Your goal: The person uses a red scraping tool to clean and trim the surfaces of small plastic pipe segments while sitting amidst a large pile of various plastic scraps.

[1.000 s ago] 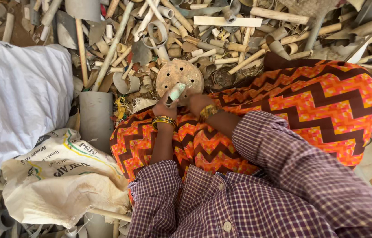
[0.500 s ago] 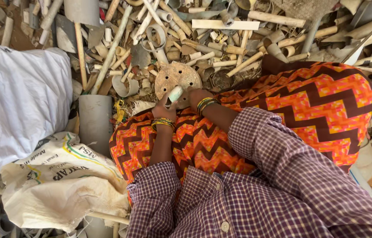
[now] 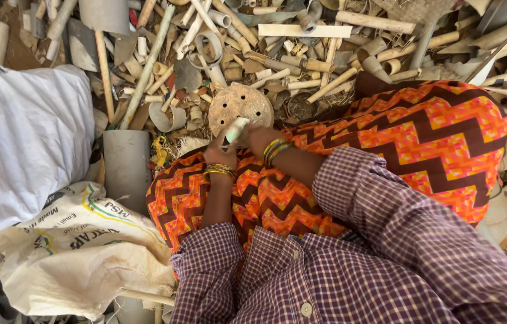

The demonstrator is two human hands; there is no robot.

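Change: the round perforated disc, at centre top of the frame, now lies flatter against the scrap pile than half a second ago.
Meaning: the hands seem to be settling it for closer work.
Left hand: fingers closed around a short pale pipe piece.
Right hand: at the disc's lower edge; grip cannot be told.
Disc: dusty brown, several holes.

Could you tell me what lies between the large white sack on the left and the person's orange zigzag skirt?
In the head view, an upright grey pipe section stands between the white sack and the skirt.
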